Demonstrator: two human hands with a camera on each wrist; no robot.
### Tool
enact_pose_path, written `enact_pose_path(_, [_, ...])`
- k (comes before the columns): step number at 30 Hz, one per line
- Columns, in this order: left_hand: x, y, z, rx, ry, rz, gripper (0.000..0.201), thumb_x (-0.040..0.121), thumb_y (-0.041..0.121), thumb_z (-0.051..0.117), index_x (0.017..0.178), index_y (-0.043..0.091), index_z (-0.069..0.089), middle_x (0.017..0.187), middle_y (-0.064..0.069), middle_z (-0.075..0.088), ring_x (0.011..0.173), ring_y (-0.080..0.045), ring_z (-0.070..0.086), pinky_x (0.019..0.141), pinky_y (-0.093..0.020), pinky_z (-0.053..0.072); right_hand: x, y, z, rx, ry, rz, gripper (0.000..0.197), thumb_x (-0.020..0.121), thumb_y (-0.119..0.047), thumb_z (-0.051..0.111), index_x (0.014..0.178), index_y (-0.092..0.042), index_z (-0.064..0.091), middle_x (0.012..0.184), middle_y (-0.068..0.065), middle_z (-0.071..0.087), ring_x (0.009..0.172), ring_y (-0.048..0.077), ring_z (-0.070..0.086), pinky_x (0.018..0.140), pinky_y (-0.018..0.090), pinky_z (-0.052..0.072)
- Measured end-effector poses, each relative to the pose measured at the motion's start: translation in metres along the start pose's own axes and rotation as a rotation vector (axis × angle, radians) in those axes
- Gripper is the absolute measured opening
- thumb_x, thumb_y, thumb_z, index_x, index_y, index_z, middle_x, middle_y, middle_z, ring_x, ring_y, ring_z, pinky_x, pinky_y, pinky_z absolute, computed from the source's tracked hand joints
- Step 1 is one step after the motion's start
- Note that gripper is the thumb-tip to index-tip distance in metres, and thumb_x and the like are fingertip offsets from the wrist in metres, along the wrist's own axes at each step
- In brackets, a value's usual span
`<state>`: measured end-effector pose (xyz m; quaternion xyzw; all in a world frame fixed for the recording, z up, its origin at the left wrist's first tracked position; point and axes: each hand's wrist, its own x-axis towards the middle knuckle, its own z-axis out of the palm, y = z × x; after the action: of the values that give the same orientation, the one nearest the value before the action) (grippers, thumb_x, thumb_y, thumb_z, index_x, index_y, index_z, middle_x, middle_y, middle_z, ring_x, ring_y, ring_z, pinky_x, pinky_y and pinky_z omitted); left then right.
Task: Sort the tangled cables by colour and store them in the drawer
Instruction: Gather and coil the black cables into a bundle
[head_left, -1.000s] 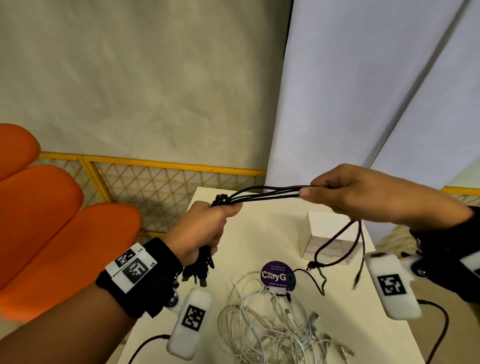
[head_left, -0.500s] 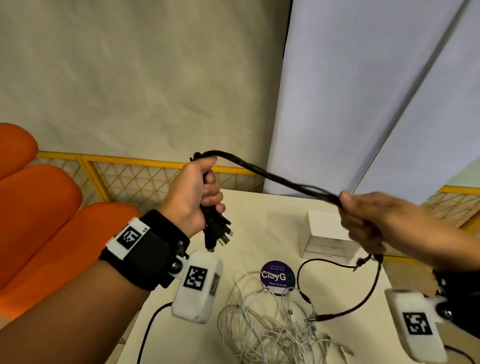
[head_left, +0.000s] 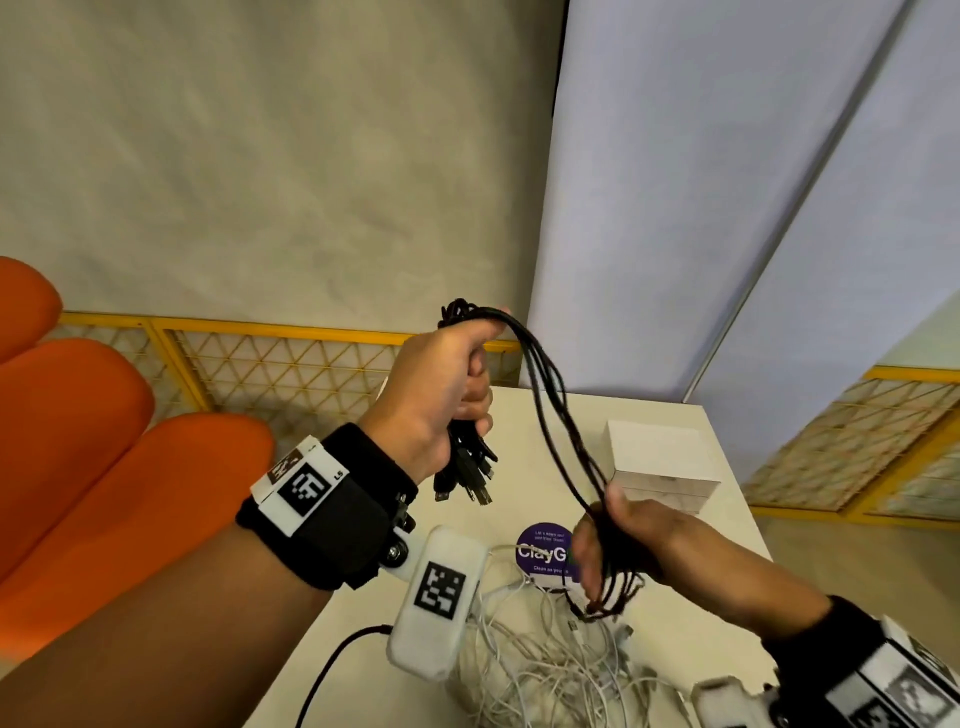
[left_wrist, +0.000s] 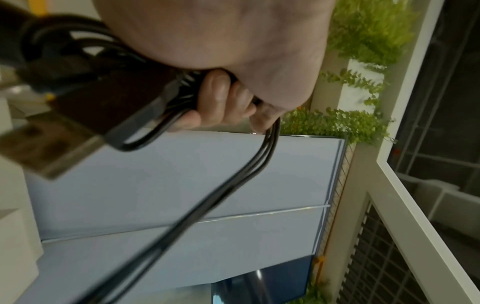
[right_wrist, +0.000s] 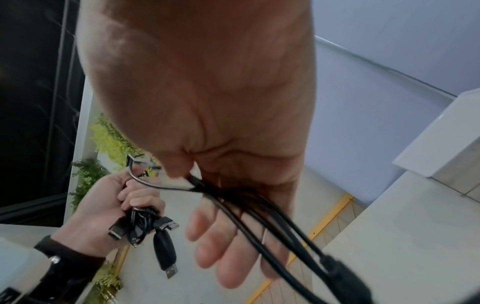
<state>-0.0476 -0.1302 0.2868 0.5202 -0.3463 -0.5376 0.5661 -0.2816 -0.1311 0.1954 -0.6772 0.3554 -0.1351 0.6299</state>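
My left hand (head_left: 441, 384) is raised above the white table (head_left: 524, 467) and grips a bundle of black cables (head_left: 466, 467), whose USB plugs hang below the fist. From the top of that fist several black strands run steeply down to my right hand (head_left: 608, 545), which pinches them under the thumb low over the table. Their loose ends dangle just below it. The right wrist view shows the black strands (right_wrist: 259, 222) crossing my loosely extended fingers (right_wrist: 221, 246), with the left hand (right_wrist: 103, 205) beyond. A tangle of white cables (head_left: 545, 670) lies on the table beneath. The white drawer box (head_left: 660, 467) stands behind, shut.
A round purple sticker (head_left: 543, 551) lies between the white tangle and the drawer box. Orange seat cushions (head_left: 130, 467) sit to the left of the table. A yellow mesh railing (head_left: 260, 364) runs behind it, and pale wall panels rise at the back.
My right hand has slid down the black strands, from level with the left fist to low over the white tangle. The left hand has risen and the strands now hang steeply.
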Motion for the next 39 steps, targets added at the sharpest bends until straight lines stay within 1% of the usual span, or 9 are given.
enact_pose_path(5, [-0.008,-0.004,0.009,0.167,-0.011,0.108,0.046,0.091,0.013,0.064,0.053,0.018,0.037,0.044,0.003,0.026,0.038,-0.015,0.022,0.046,-0.027,0.026,0.013,-0.033,-0.003,0.032,0.210,-0.138,0.097,0.070,-0.095,0.031,0.131,-0.026,0.059,0.123,0.002,0.069,0.121,0.016,0.061,0.112,0.045,0.038])
enact_pose_path(10, [-0.013,-0.003,0.016,0.353,-0.028,0.229,0.032,0.083,0.013,0.072,0.064,-0.006,0.054,0.048,-0.003,0.033,0.039,-0.019,0.029,0.046,-0.028,0.027,0.011,-0.093,0.004,-0.104,0.295,-0.276,0.067,0.087,-0.082,0.025,0.119,-0.038,0.065,0.113,-0.005,0.073,0.116,0.008,0.063,0.112,0.043,0.036])
enact_pose_path(14, [-0.010,0.002,0.015,0.342,0.024,0.250,0.037,0.082,0.009,0.069,0.050,0.016,0.053,0.046,-0.001,0.035,0.038,-0.019,0.030,0.046,-0.029,0.029,0.014,-0.116,0.023,-0.095,0.335,-0.302,0.060,0.103,-0.054,0.032,0.081,-0.005,0.059,0.061,0.007,0.057,0.063,0.026,0.058,0.091,0.053,0.052])
enact_pose_path(16, [-0.008,0.002,0.013,0.301,0.040,0.235,0.041,0.083,0.006,0.068,0.048,0.020,0.051,0.045,-0.001,0.035,0.038,-0.020,0.030,0.046,-0.029,0.029,0.017,-0.120,0.028,-0.035,0.383,-0.292,0.051,0.103,-0.046,0.035,0.070,-0.008,0.045,0.053,0.000,0.037,0.050,0.020,0.039,0.066,0.045,0.056])
enact_pose_path(18, [-0.008,0.002,0.011,0.270,0.034,0.229,0.033,0.083,0.003,0.067,0.056,0.015,0.052,0.046,0.000,0.035,0.038,-0.020,0.030,0.046,-0.028,0.029,0.020,-0.121,0.032,0.003,0.429,-0.290,0.048,0.103,-0.045,0.036,0.067,-0.013,0.037,0.052,-0.006,0.031,0.046,0.015,0.029,0.047,0.032,0.040])
enact_pose_path(24, [-0.013,0.000,0.009,0.099,-0.135,0.150,0.026,0.086,0.003,0.063,0.070,0.014,0.046,0.050,0.004,0.028,0.041,-0.014,0.022,0.043,-0.025,0.029,0.025,-0.119,0.043,0.133,0.480,-0.343,0.045,0.104,-0.040,0.036,0.067,-0.015,0.034,0.055,-0.002,0.026,0.044,0.012,0.020,0.045,0.024,0.017])
enact_pose_path(32, [-0.023,-0.011,0.019,-0.102,-0.287,0.179,0.039,0.087,0.047,0.069,0.075,0.017,0.047,0.048,0.006,0.027,0.038,-0.008,0.024,0.044,-0.026,0.030,0.028,-0.128,0.051,0.282,0.567,-0.358,0.050,0.107,-0.035,0.036,0.060,-0.016,0.036,0.044,-0.005,0.028,0.034,0.010,0.022,0.039,0.017,0.023])
enact_pose_path(36, [-0.026,-0.013,0.027,-0.035,-0.220,0.250,0.037,0.091,0.044,0.059,0.072,0.013,0.050,0.045,0.009,0.038,0.035,-0.006,0.032,0.040,-0.023,0.031,0.027,-0.131,0.055,0.231,0.613,-0.356,0.062,0.107,-0.031,0.035,0.048,-0.023,0.050,0.040,-0.007,0.035,0.030,0.007,0.035,0.033,0.016,0.031])
enact_pose_path(39, [-0.026,-0.018,0.031,0.032,-0.168,0.324,0.042,0.095,0.048,0.059,0.070,0.015,0.050,0.046,0.007,0.042,0.036,-0.013,0.037,0.042,-0.026,0.033,0.025,-0.134,0.056,0.100,0.622,-0.361,0.054,0.108,-0.027,0.034,0.057,-0.023,0.052,0.040,-0.007,0.049,0.032,0.008,0.047,0.033,0.015,0.033])
